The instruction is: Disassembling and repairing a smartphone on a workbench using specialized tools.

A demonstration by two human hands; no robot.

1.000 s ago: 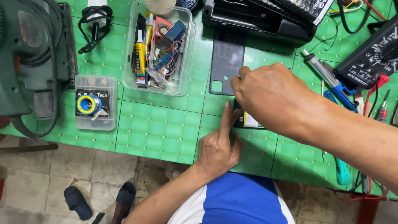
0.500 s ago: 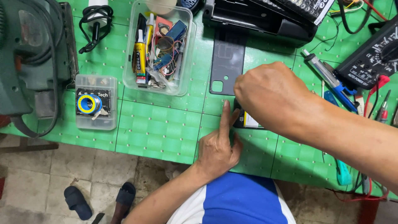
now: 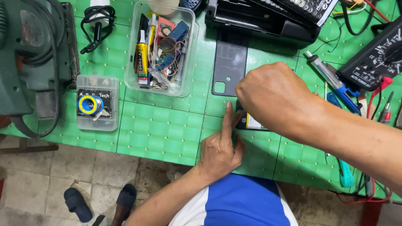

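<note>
Centrally: opened phone [image 3: 247, 121], dark, lying flat on green table [image 3: 159, 134], mostly hidden. Left hand [image 3: 220, 148] flat, forefinger pressed along its left edge, gripping nothing. Right hand [image 3: 274, 98] curled over it; grip cannot be told. Just above: grey back cover [image 3: 229, 62]. Further left: clear tub of tools [image 3: 161, 46].

- The left hand [image 3: 218, 151] and its forearm are bare, with no glove, ring or watch.
- The right hand [image 3: 272, 97] and forearm are likewise bare, with no sleeve in view.
- A short-sleeved shirt [image 3: 234, 203] covers the torso: a bright blue front panel, white at the shoulder and sides.
- Dark open slippers [image 3: 77, 204] are on the feet below.
</note>
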